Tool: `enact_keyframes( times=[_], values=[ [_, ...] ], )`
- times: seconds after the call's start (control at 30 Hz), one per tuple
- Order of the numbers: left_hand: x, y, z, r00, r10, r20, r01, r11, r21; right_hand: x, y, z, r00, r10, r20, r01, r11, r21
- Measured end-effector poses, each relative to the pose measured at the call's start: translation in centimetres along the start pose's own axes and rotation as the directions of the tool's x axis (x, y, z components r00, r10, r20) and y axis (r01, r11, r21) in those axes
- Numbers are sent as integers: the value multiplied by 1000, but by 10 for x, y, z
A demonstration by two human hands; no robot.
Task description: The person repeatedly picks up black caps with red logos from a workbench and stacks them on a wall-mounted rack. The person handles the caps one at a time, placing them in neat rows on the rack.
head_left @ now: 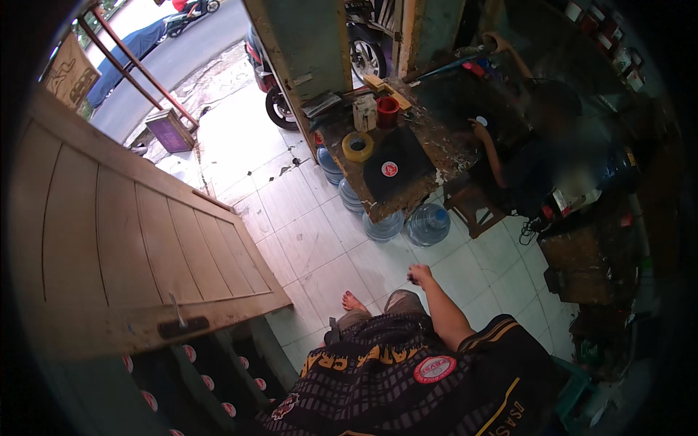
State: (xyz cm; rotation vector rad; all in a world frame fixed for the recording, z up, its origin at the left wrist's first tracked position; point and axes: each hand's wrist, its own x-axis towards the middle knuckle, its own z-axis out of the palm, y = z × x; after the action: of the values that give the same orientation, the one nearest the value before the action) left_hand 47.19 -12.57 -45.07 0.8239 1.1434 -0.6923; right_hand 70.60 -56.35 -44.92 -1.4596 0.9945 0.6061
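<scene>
My right hand (pixel 418 275) hangs low in front of my right knee, its fingers closed. Something small and dark may be in them, but I cannot make it out. My left hand is out of view. Beyond the right hand stand several clear blue water jugs (pixel 427 225) by a worn wooden workbench (pixel 378 208). On the bench lies a black sheet (pixel 404 183) bearing a round red and white sticker (pixel 390 169). Beside it are a roll of yellowish tape (pixel 357 147), a red cup (pixel 387 112) and a pale box (pixel 365 114).
A seated person works at the bench's right end, one hand (pixel 480 131) near a small white disc (pixel 482 121). At left is a wooden door (pixel 138 218), with black pieces carrying round stickers (pixel 207 382) below it. A stool (pixel 476 211) stands beside the jugs. Motorbikes (pixel 278 105) stand outside.
</scene>
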Motion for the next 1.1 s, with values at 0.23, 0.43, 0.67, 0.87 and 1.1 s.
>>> enact_keyframes(
  times=[0.23,0.43,0.67,0.87,1.1],
  values=[
    [36,220,64,840,536,-82,-542,835,-91,85,-166,38,979,-58,195,58,998,4],
    [-79,240,244,690,703,-172,-708,705,41,204,-240,32,996,-45,-80,42,998,-40],
    [-10,-58,195,987,-61,-150,8,944,-329,202,-278,49,988,72,-134,-44,979,200],
    [-7,-135,288,944,-176,-278,37,897,-441,202,-284,24,942,-333,31,314,913,262],
    [23,-52,304,948,275,-158,-317,850,-421,27,-320,-28,716,-304,628,131,943,306]
  ],
)
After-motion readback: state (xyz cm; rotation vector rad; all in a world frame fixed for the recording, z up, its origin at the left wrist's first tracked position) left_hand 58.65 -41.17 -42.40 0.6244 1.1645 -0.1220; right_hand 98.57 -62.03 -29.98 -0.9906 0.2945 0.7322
